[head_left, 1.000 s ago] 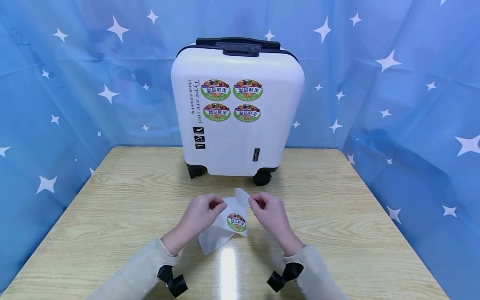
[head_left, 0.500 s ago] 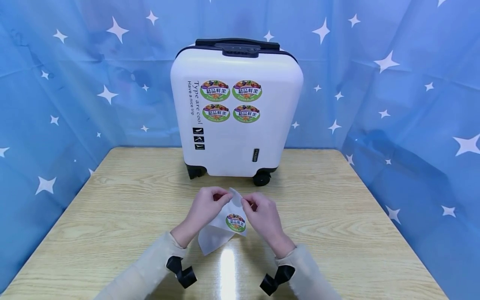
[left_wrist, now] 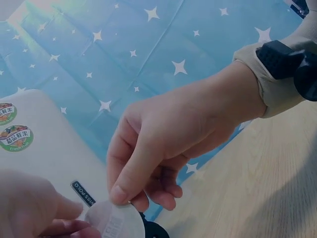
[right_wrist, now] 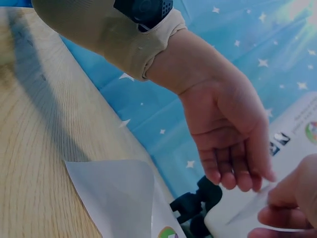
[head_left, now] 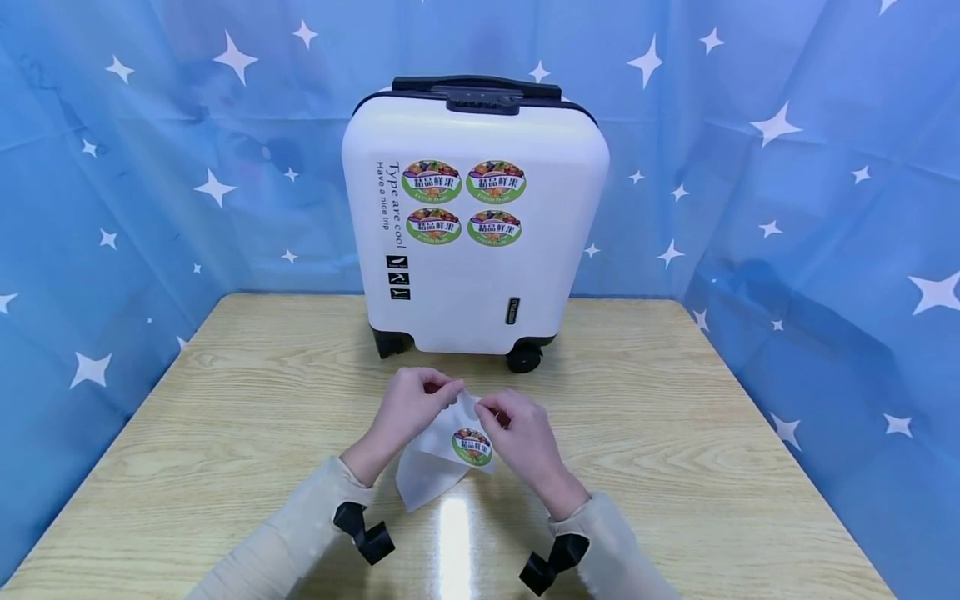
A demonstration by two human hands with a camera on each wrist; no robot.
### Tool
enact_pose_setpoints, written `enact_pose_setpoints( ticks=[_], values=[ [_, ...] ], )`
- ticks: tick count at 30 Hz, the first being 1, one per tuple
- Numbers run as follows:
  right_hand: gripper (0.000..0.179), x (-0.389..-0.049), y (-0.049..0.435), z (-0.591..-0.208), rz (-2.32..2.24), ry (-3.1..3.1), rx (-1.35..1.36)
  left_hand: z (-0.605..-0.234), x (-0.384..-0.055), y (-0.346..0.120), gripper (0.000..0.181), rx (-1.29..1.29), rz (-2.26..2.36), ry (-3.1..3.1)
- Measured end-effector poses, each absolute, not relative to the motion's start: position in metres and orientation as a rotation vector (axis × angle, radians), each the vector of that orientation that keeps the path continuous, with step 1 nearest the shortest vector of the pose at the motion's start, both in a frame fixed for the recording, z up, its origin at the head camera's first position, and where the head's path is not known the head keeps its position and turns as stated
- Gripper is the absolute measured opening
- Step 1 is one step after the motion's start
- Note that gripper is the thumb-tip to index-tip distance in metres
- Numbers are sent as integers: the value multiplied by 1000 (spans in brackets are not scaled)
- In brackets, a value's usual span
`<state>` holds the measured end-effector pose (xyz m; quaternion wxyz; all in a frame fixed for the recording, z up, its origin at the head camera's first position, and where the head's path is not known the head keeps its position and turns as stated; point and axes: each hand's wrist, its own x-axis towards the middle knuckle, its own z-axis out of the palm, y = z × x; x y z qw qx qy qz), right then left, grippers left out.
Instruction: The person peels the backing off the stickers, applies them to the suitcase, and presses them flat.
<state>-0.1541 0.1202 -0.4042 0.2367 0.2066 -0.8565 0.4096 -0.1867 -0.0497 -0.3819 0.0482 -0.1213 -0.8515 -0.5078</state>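
A round sticker (left_wrist: 121, 223) hangs between my two hands, its pale back showing in the left wrist view. My left hand (head_left: 408, 408) pinches its left edge, while the thumb and fingers of my right hand (head_left: 521, 429) pinch the right edge. Just below them a white backing sheet (head_left: 431, 479) lies curled on the table, bearing one oval fruit sticker (head_left: 472, 447). Behind the hands stands a white suitcase (head_left: 465, 292) with several matching fruit stickers (head_left: 432, 182) on its upper front.
The wooden table (head_left: 675, 433) spreads out on both sides of the hands. A blue curtain (head_left: 750, 192) with white stars surrounds its back and sides. The suitcase rests on black wheels (head_left: 523, 358) near the rear edge.
My left hand has moved up and right from the backing sheet to the loose sticker's edge. My right hand has shifted slightly left with the sticker. The sheet's lower part stays in place.
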Motion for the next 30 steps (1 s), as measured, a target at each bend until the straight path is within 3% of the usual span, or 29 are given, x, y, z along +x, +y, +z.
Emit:
enact_pose_setpoints(
  ticks=[13, 30],
  values=[
    [3, -152, 115, -408, 1068, -2379, 635, -381, -185, -50, 13, -365, -1534, -2636],
    [5, -155, 121, -409, 1143, -2421, 466, -384, -184, -56, 7, -421, -1406, -2645]
  ],
)
